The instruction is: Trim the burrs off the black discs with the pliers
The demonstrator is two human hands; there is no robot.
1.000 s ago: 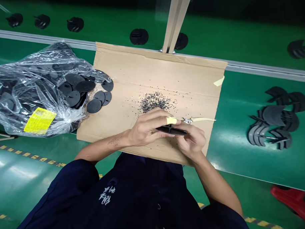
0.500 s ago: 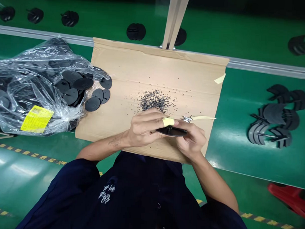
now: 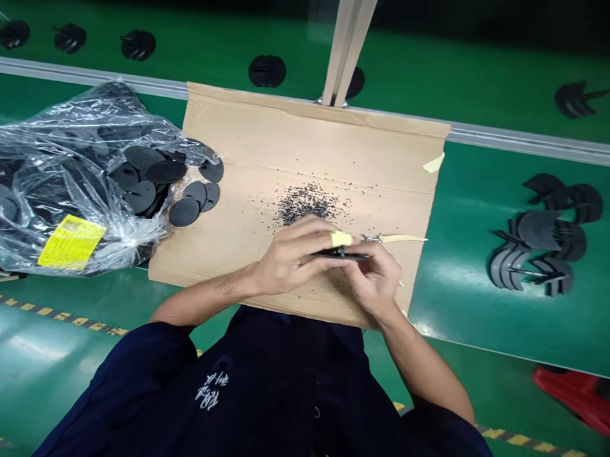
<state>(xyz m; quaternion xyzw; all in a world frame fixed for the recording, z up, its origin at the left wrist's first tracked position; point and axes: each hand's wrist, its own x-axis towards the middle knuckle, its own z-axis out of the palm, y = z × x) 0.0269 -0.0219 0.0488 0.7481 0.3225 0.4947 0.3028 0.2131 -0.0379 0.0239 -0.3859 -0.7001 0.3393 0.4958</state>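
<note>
Between my two hands a thin black disc (image 3: 341, 256) is held nearly edge-on above the cardboard. My left hand (image 3: 297, 256) grips its left side, and yellow tape is wrapped round one finger. At the disc's right side my right hand (image 3: 376, 267) has its fingers closed on the edge. Pliers with pale handles (image 3: 402, 238) lie behind my right hand, partly hidden by its fingers. Beyond my hands, many small black bits (image 3: 308, 203) are scattered on the cardboard sheet (image 3: 258, 133).
A clear plastic bag (image 3: 81, 181) of black discs lies at the left, with loose discs (image 3: 184, 211) spilling onto the cardboard. Several curved black parts (image 3: 538, 231) sit on the green table (image 3: 463, 287) at the right. An upright post (image 3: 347, 50) stands behind the cardboard.
The disc has tilted flatter, showing a thinner edge. My right hand has shifted slightly left, and more of a pale handle tip shows beside it. The whole view has moved a little.
</note>
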